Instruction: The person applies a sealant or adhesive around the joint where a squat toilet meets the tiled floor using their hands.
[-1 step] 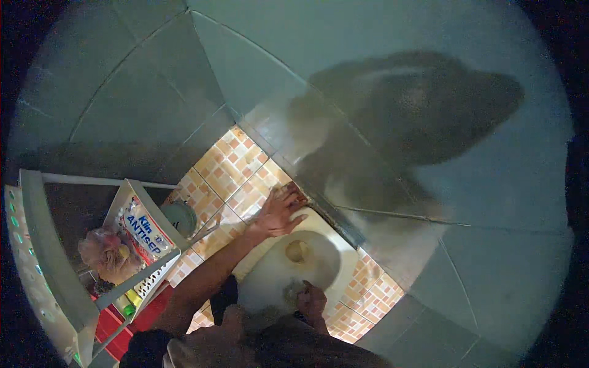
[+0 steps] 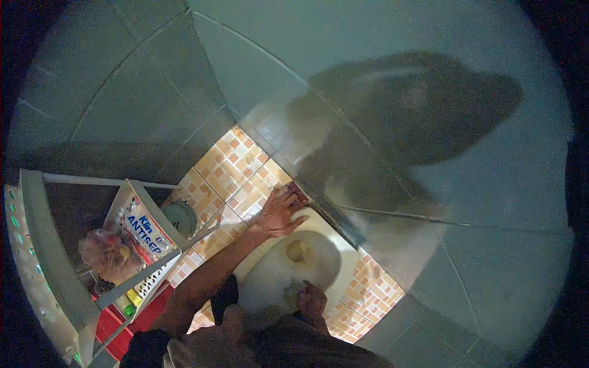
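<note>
Floor-level squat toilet [image 2: 319, 245], white, sits lower centre of the frame, set in orange-and-cream floor tiles [image 2: 236, 162]. The step in hand looks like scrubbing the pan.

Left hand [image 2: 280, 211] lies flat at the far rim of the toilet, centre of frame, fingers spread, palm down, bracing on the rim and the tile edge by the wall. It holds nothing that shows.

Right hand [image 2: 311, 300] is low in the frame at the near end of the bowl, fingers curled in, pressed down on the wet white surface. It may be clamped on a cloth or scrubber, but the dim light hides it; cannot tell what the grip holds, or whether it is truly closed.

Next move, by my judgement, calls for steady downward pressure from the right hand while the left keeps the body propped; the wet glaze could make either hand slip.

Left of frame: a white plastic rack [image 2: 46, 245] with a white-and-blue refill pouch [image 2: 144, 230], a pinkish bundle [image 2: 107, 254] beside it, and a round grey lid [image 2: 180, 218] on the floor near it.
</note>
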### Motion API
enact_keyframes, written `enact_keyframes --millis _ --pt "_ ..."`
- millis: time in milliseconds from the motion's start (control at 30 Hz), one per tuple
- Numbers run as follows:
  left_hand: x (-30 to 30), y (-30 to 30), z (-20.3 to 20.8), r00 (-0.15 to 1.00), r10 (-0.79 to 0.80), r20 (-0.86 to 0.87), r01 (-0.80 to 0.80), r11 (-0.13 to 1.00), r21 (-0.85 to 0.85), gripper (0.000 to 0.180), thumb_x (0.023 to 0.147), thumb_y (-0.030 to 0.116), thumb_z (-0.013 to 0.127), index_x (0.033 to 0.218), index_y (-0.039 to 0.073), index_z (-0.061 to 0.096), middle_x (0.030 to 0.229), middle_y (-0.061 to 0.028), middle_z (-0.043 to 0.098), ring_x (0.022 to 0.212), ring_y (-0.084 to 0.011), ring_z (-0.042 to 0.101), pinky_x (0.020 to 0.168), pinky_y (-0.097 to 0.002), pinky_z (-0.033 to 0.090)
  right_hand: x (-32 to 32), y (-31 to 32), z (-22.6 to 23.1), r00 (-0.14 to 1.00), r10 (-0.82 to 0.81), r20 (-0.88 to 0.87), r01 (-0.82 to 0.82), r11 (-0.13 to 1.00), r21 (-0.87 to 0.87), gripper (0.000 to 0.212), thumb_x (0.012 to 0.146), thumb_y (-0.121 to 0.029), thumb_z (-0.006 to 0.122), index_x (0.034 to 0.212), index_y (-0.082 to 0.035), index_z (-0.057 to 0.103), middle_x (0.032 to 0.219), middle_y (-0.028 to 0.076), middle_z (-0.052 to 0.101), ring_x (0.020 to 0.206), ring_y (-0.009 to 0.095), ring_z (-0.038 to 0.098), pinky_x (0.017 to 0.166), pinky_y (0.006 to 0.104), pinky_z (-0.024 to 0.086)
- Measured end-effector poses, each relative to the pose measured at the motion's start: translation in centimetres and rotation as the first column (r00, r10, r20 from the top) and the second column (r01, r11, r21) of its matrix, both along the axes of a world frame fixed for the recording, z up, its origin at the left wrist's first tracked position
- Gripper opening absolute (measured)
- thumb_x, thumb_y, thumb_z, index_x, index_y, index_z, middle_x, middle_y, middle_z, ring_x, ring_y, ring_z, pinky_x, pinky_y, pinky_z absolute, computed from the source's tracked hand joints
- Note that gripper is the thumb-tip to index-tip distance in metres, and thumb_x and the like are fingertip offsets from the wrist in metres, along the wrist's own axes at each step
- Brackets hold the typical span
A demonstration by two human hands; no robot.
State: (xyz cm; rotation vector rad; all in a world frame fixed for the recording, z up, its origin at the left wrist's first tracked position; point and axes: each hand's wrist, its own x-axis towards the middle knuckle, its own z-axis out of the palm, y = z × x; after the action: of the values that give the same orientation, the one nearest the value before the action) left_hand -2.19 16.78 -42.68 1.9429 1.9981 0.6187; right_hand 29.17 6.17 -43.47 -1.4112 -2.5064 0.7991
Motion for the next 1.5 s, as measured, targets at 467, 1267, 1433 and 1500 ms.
enact_keyframes --millis 467,1267,1433,1500 --pt "-0.2 0.7 -0.2 0.979 0.206 0.004 -0.204 0.971 -0.126 0.062 0.094 0.054 0.05 0.137 0.009 0.054 0.136 -0.0132 0.047 0.139 -0.0333 0.033 0.114 -0.0561 0.022 -0.7 0.2 1.6 0.997 0.003 0.075 -0.006 0.999 0.036 0.037 0.075 -0.01 0.069 0.112 -0.013 0.07 0.078 0.009 0.066 0.072 0.026 0.065 0.069 0.0402 0.053" --pt "1.5 0.8 -0.9 0.973 0.225 -0.057 -0.218 0.97 0.109 0.046 0.088 0.04 0.062 0.128 0.017 0.06 0.123 -0.0125 0.053 0.124 -0.0356 0.045 0.101 -0.0571 0.035 0.0 0.1 0.6 0.978 -0.064 -0.2 0.058 0.998 -0.037 0.037 0.079 -0.016 0.067 0.114 -0.008 0.069 0.08 0.013 0.068 0.073 0.03 0.067 0.069 0.0407 0.055" --pt "1.8 0.8 -0.4 0.926 0.354 -0.128 -0.356 0.934 0.008 0.043 0.09 0.041 0.06 0.123 0.013 0.063 0.125 -0.0151 0.05 0.122 -0.0378 0.044 0.1 -0.0577 0.035 -0.9 0.3 2.1 0.999 -0.016 -0.037 0.016 1.0 0.012 0.039 0.077 -0.015 0.068 0.115 -0.007 0.069 0.08 0.013 0.068 0.072 0.032 0.067 0.069 0.0407 0.055" --pt "1.1 0.3 -0.6 0.951 0.29 -0.102 -0.289 0.957 0.03 0.042 0.091 0.041 0.059 0.122 0.013 0.064 0.125 -0.0148 0.05 0.123 -0.0369 0.044 0.1 -0.0568 0.035 -2.2 0.8 3.9 0.999 -0.018 0.034 0.021 0.996 -0.091 0.039 0.076 -0.014 0.068 0.114 -0.007 0.069 0.079 0.013 0.068 0.071 0.032 0.066 0.069 0.0407 0.055"
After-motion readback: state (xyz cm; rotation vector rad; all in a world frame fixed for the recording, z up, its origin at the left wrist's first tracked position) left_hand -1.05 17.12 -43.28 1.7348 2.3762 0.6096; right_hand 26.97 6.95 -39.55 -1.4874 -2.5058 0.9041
